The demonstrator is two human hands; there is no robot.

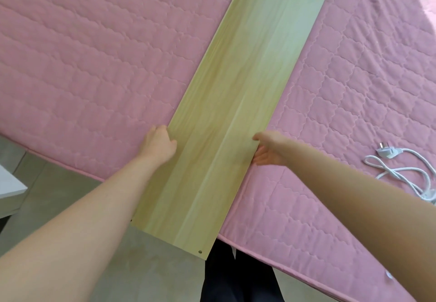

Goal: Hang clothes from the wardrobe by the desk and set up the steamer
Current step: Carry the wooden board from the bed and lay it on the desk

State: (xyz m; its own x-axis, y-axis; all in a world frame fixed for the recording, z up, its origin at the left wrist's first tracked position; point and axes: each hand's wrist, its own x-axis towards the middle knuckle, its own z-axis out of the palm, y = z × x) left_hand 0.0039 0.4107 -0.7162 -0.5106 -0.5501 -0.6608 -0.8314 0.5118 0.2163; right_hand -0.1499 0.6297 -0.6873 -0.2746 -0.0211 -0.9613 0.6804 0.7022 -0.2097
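Pale wood, long and flat, the board (238,112) lies across a pink quilted mattress (94,65), running from the far side toward the person, with its near end jutting out past the mattress edge over the floor (59,183). Small dark holes show near its corners. The left hand (160,144) grips the board's left edge about a third of the way up from the near end, thumb on top and fingers curled underneath out of sight. The right hand (269,147) holds the opposite edge at about the same height, thumb resting on the top face and the fingers loosely spread below the edge. Both forearms are bare. Well off to the right, a white power cord (398,169) with its plug lies in loose loops on the mattress. Dark trousers (238,278) show below the board's near end. At far left a white furniture corner (9,188) stands over the grey floor.
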